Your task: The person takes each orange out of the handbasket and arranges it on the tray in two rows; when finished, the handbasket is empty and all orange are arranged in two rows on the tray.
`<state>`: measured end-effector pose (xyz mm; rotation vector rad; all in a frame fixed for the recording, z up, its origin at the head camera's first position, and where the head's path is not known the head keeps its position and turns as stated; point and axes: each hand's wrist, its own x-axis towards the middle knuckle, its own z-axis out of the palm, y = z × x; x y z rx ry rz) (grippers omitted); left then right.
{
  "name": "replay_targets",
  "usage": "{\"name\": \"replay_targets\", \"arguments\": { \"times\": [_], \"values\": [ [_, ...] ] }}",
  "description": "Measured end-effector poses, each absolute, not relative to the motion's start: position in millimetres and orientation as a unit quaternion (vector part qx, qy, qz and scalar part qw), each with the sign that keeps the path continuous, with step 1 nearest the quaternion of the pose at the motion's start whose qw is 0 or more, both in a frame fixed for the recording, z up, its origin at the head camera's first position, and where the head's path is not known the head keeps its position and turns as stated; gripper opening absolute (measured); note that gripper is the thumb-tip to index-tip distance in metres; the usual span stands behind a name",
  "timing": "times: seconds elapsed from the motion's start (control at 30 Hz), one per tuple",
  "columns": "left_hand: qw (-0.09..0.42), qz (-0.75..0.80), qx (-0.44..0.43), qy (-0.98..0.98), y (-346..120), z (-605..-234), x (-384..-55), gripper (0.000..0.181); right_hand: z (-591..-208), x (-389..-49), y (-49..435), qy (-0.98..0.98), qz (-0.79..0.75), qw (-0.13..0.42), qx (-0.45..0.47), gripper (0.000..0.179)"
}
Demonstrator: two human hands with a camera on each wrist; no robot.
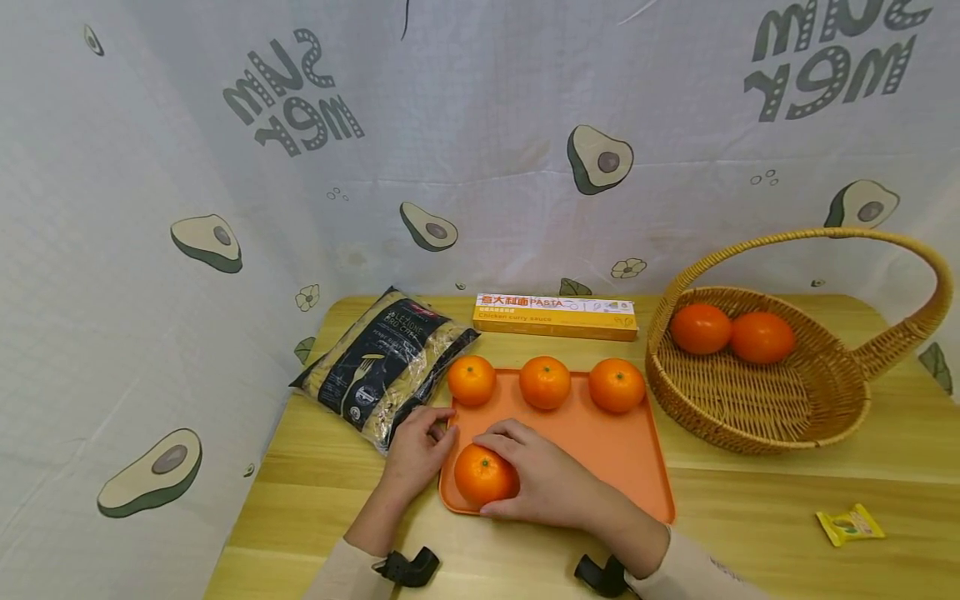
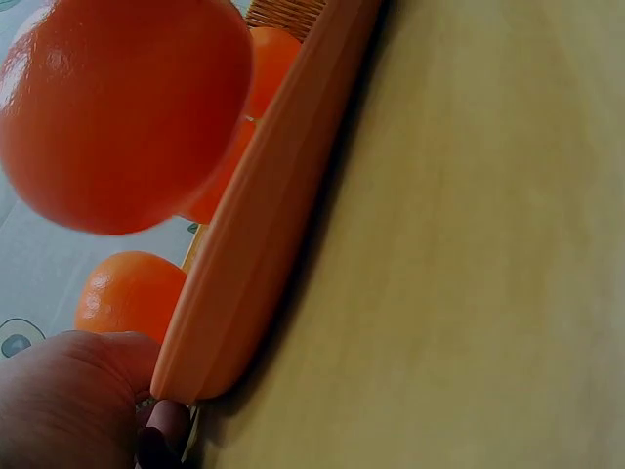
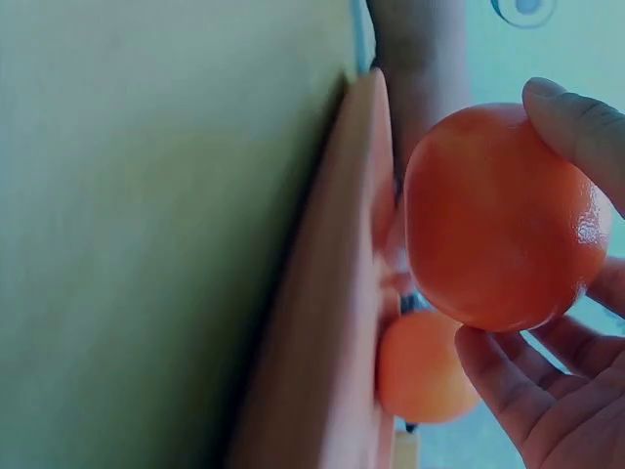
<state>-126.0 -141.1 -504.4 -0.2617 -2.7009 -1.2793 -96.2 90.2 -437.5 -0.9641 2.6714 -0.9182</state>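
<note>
In the head view my right hand [image 1: 551,482] holds an orange [image 1: 480,477] between thumb and fingers, over the front left corner of a flat orange tray [image 1: 585,450]. The right wrist view shows the same orange [image 3: 498,225] with the thumb on one side and the fingers on the other. At the tray's left side, my left hand [image 1: 416,452] pinches the rim, with the thumb above and fingertips under the edge in the left wrist view. Three more oranges sit in a row along the tray's back edge: left [image 1: 472,381], middle [image 1: 545,383] and right [image 1: 617,386].
A bag of penne pasta [image 1: 390,358] lies left of the tray, and a yellow-and-white pasta box [image 1: 555,318] behind it. To the right stands a handled wicker basket [image 1: 742,408] with two red-orange fruits [image 1: 762,337]. A small yellow wrapped packet [image 1: 851,526] lies at front right.
</note>
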Motion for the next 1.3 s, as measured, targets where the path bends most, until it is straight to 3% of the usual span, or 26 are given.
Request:
{"name": "replay_targets", "arguments": {
  "times": [0.2, 0.57, 1.3],
  "values": [
    [0.078, -0.419, -0.094, -0.9, -141, -504, -126, 0.022, -444, -94, 77, 0.884, -0.297, 0.101, -0.346, 0.07],
    [0.098, -0.415, -0.099, -0.899, -141, -504, -127, 0.02, -448, -96, 67, 0.888, -0.284, 0.093, -0.349, 0.071],
    [0.085, -0.419, -0.091, -0.9, -141, -503, -126, 0.02, -445, -97, 74, 0.886, -0.317, 0.09, -0.326, 0.072]
  ]
}}
